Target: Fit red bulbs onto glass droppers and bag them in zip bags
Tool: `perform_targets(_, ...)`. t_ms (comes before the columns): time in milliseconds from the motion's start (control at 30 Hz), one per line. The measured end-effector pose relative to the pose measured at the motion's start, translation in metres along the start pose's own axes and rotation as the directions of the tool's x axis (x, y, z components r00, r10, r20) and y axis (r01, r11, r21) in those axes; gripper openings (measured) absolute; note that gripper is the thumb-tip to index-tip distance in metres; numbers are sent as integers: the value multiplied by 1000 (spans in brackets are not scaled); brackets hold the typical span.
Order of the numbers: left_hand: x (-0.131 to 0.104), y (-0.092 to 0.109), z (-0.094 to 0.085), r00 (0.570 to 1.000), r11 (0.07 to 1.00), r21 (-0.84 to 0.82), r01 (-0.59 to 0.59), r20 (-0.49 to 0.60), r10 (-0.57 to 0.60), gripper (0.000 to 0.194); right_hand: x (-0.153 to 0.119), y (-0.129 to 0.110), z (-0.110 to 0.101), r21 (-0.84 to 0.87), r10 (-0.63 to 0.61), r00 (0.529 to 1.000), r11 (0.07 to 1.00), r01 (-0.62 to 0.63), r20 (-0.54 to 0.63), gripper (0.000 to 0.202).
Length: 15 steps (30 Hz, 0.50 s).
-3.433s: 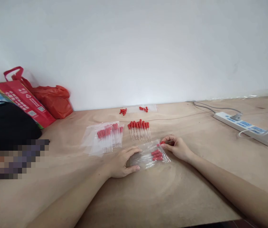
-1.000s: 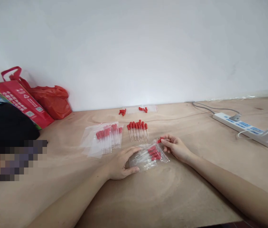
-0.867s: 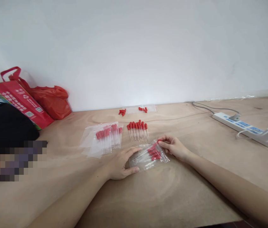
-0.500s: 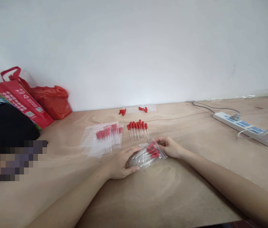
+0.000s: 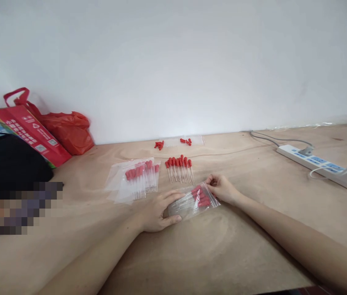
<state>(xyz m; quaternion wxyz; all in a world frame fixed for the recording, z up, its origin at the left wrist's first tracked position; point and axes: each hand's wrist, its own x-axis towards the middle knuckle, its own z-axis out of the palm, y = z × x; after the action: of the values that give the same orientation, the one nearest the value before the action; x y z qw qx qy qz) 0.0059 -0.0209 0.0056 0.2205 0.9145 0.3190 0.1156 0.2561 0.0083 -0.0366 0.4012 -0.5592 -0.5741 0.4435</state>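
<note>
A clear zip-lock bag (image 5: 181, 209) lies on the table with several red-bulbed droppers (image 5: 200, 196) inside, their bulbs toward its zip end. My left hand (image 5: 161, 211) grips the bag's bottom end between thumb and fingers. At the far corner of the zip edge, my right hand (image 5: 221, 188) is closed, thumb and fingertips pinching the plastic. Just beyond the bag is a row of loose droppers (image 5: 179, 168), red bulbs pointing away from me. To the left, filled bags of droppers (image 5: 136, 180) overlap one another.
Loose red bulbs (image 5: 159, 145) and a flat clear bag (image 5: 196, 140) lie near the wall. A white power strip (image 5: 317, 164) with cables sits at right. Red bags (image 5: 65, 131) and a black drawstring bag (image 5: 10, 164) stand at left.
My right hand has moved slightly right, from over the bag's mouth to its zip corner. The bag's zip end now lies straighter and flatter. My left hand stays in place.
</note>
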Motion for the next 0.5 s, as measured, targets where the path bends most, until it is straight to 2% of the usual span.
perform_targets(167, 1, -1, 0, 999, 997, 60, -45, 25, 43, 45, -14, -19, -10, -33, 125, 986, 992, -122, 110, 25)
perform_targets(300, 1, -1, 2, 997, 991, 113, -69, 54, 64, 44, -24, -26, -15, -71, 130, 963, 991, -117, 235, 36)
perform_targets(400, 1, 0, 3, 995, 988, 129, -83, 73, 73, 45, -24, -28, -15, -88, 144, 949, 988, -124, 281, 26)
perform_targets(500, 0, 1, 3, 995, 989, 125, -77, 72, 69, 48, -20, -26, -21, -142, 224, 927, 972, -188, 300, 22)
